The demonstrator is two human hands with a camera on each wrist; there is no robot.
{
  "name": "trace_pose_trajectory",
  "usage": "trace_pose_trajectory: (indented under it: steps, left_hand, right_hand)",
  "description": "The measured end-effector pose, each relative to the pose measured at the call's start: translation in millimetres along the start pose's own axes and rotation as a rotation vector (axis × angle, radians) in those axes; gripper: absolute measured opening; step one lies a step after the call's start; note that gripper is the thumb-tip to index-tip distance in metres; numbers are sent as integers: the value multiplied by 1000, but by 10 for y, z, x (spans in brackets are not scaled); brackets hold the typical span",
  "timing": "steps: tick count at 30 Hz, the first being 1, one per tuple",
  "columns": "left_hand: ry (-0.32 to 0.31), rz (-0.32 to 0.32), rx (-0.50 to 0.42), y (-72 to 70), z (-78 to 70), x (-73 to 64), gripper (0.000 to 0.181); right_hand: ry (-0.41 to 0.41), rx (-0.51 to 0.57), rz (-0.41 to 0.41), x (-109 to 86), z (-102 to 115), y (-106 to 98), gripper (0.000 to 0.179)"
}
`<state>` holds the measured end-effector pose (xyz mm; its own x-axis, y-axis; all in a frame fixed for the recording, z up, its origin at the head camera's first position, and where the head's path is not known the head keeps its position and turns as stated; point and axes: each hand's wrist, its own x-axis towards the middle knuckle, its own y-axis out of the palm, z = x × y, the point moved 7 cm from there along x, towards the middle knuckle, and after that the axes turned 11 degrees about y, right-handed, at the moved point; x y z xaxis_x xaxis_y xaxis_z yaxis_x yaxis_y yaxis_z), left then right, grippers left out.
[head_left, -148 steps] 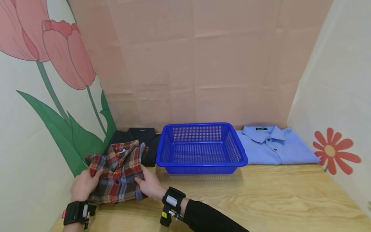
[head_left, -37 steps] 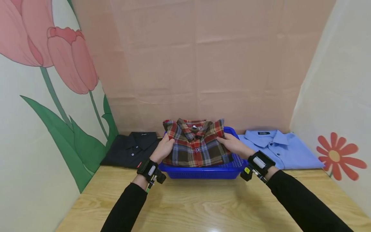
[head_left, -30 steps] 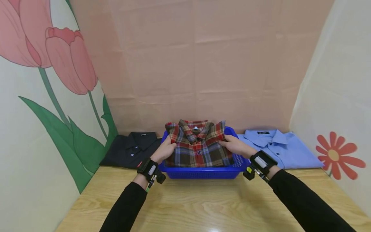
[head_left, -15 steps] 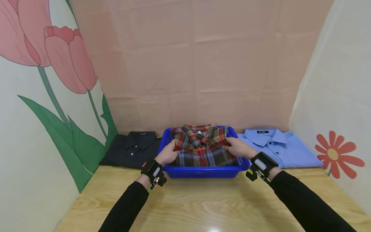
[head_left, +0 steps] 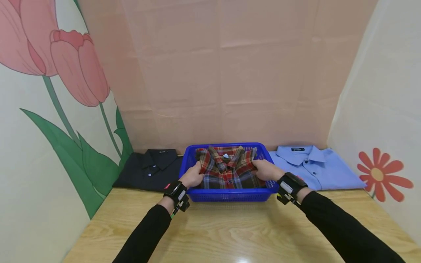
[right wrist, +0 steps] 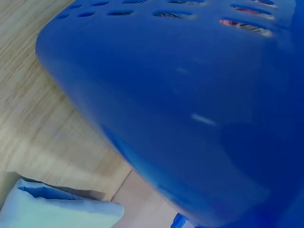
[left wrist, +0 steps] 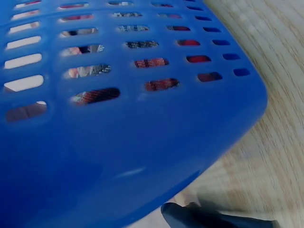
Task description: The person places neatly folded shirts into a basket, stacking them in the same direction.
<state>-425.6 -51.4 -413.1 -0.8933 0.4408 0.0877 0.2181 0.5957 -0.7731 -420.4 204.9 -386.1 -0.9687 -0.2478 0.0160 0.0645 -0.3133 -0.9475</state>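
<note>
A folded plaid shirt [head_left: 227,170] in red, brown and blue lies inside the blue plastic basket [head_left: 227,195] in the head view, collar toward the back. My left hand [head_left: 192,176] grips its left edge, reaching over the basket's near left rim. On the other side my right hand [head_left: 265,170] grips the shirt's right edge; the fingers of both hands are partly hidden in the cloth. In the left wrist view the slotted basket wall [left wrist: 142,137] hides the hand, and plaid cloth shows through the slots. The right wrist view is likewise filled by the basket wall [right wrist: 156,95].
A folded black shirt [head_left: 136,173] lies left of the basket on the wooden table [head_left: 230,230]. To its right is a folded light-blue shirt [head_left: 332,175]. A brown covering [head_left: 223,73] rises behind, with flower-printed panels at both sides.
The plaid shirt went from the table's left side, over the black shirt's front, to above the basket. Over the last second both hands lowered it down inside the basket.
</note>
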Motion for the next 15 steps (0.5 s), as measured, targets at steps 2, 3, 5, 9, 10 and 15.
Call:
trace_pose_trajectory:
  steps: [2, 3, 5, 9, 10, 15]
  left_hand:
    - [-9, 5, 4, 6, 6, 6, 69]
    - [-11, 4, 6, 5, 7, 8, 69]
    - [-15, 2, 16, 4, 16, 18, 68]
    - [-20, -9, 46, -6, 37, 36, 66]
    - [-17, -16, 64, -10, 40, 41, 65]
    - [-19, -43, 133, -22, 12, 35, 72]
  right_hand:
    - [29, -6, 26, 13, -16, 24, 8]
    - [48, -8, 38, 22, -27, 35, 9]
    - [70, -15, 52, 37, -47, 54, 10]
    - [95, -26, 50, 60, -70, 65, 12]
    - [102, -25, 47, 60, -73, 62, 12]
    - [131, -14, -4, 43, -91, 17, 14]
